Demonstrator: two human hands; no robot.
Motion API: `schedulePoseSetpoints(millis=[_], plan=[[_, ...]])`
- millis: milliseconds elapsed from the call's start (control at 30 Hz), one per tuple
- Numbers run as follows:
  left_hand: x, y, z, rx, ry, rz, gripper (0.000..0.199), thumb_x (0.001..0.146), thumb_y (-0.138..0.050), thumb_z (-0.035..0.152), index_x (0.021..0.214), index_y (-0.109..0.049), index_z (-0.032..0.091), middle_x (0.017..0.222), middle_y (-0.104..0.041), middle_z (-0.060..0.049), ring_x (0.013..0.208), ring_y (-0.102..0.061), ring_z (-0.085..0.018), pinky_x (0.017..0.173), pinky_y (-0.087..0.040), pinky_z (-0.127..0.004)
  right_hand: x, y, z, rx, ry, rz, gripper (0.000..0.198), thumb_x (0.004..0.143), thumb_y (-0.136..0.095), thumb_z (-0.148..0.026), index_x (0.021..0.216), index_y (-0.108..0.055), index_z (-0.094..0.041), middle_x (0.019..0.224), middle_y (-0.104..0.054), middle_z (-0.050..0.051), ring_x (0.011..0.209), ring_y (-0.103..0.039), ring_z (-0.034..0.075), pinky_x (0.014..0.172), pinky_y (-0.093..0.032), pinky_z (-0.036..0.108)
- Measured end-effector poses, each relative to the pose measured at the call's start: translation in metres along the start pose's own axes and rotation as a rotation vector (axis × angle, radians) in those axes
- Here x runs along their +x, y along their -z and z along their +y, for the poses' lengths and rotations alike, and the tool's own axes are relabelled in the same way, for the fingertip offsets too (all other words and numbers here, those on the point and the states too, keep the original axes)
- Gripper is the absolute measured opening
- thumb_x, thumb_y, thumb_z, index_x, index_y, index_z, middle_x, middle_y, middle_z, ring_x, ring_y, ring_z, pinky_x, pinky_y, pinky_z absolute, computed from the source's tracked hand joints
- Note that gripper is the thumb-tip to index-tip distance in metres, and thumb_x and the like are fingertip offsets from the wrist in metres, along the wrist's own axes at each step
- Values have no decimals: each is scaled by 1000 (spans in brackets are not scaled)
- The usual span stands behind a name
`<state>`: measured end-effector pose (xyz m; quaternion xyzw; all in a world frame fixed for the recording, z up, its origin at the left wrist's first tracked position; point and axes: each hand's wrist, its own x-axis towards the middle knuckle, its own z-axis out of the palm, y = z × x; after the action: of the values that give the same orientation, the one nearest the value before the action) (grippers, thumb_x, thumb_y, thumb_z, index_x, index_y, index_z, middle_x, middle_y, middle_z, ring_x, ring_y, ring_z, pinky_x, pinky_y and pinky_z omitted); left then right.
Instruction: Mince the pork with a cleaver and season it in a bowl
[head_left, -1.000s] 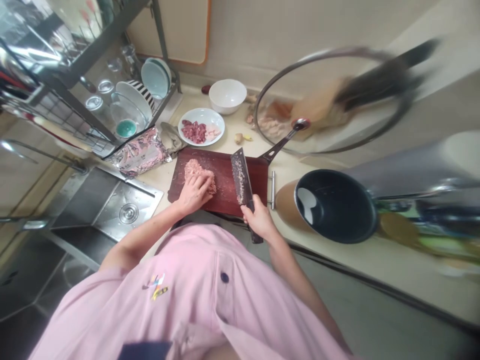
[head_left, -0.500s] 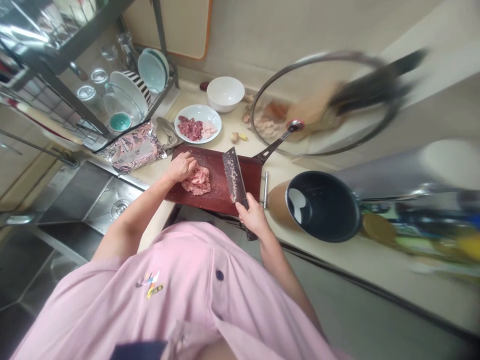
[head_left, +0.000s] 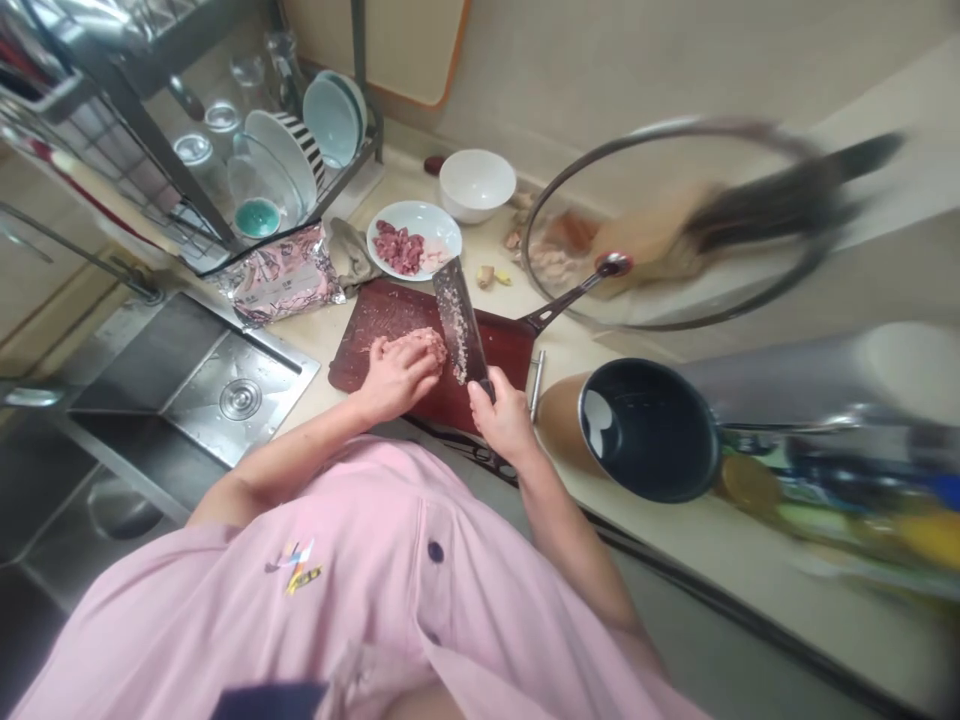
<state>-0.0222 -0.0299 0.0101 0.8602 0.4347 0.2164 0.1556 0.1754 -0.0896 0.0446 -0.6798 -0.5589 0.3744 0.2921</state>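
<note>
On the reddish-brown cutting board (head_left: pixel 360 335) lies a mound of minced meat (head_left: pixel 429 340). My left hand (head_left: pixel 397 378) is cupped over the near left side of this mound, fingers curled onto it and hiding part of it. My right hand (head_left: pixel 504 420) grips the handle of a cleaver (head_left: pixel 459 325). Bits of mince stick to its broad blade, which stands just right of the mound and points away from me. Behind the board, a white plate (head_left: pixel 454 232) holds diced dark red meat (head_left: pixel 399 248) and some paler pieces.
A white bowl (head_left: pixel 477 185) and ginger pieces (head_left: pixel 486 275) are behind the board. To the right are a dark-lined pot (head_left: pixel 651 430), a glass lid (head_left: pixel 667 326) and a long-handled utensil (head_left: pixel 566 292). The sink (head_left: pixel 255 340), a foil packet (head_left: pixel 285 275) and a dish rack (head_left: pixel 367 165) stand left.
My left hand has shifted right and toward me, from the mound's far left side to over its near side. The cleaver blade has come closer to the mince. The whole view has shifted slightly.
</note>
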Motion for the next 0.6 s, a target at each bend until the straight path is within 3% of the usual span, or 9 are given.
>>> schedulePoseSetpoints(millis=[133, 267, 433, 600], plan=[[-3, 29, -33, -154, 164, 281, 32, 95, -39, 40, 94, -65, 21, 93, -65, -9, 91, -57, -21, 87, -42, -37, 5, -6, -15, -246, 162, -4, 34, 93, -38, -40, 110, -55, -17, 76, -67, 9, 66, -63, 22, 62, -45, 30], [-12, 18, -60, -312, 354, 510, 39, 97, -34, 41, 75, -58, 19, 72, -58, -4, 71, -55, -15, 70, -43, -30, 13, -18, -18, -477, 131, -226, 27, 89, -43, -29, 108, -59, -18, 71, -67, 8, 64, -63, 23, 60, -41, 28], [-23, -15, -76, -451, 513, 593, 45, 97, -30, 48, 71, -54, 19, 66, -55, -2, 66, -54, -14, 65, -43, -27, 12, -22, -20, -468, 174, -198, 33, 92, -39, -32, 117, -57, -18, 78, -69, 9, 67, -65, 23, 61, -40, 27], [-25, -20, -81, -600, 565, 667, 45, 95, -34, 50, 70, -54, 19, 61, -52, 0, 59, -49, -12, 60, -41, -25, 12, -26, -19, -522, 151, -299, 33, 91, -42, -29, 117, -59, -18, 75, -70, 8, 66, -65, 23, 60, -40, 27]])
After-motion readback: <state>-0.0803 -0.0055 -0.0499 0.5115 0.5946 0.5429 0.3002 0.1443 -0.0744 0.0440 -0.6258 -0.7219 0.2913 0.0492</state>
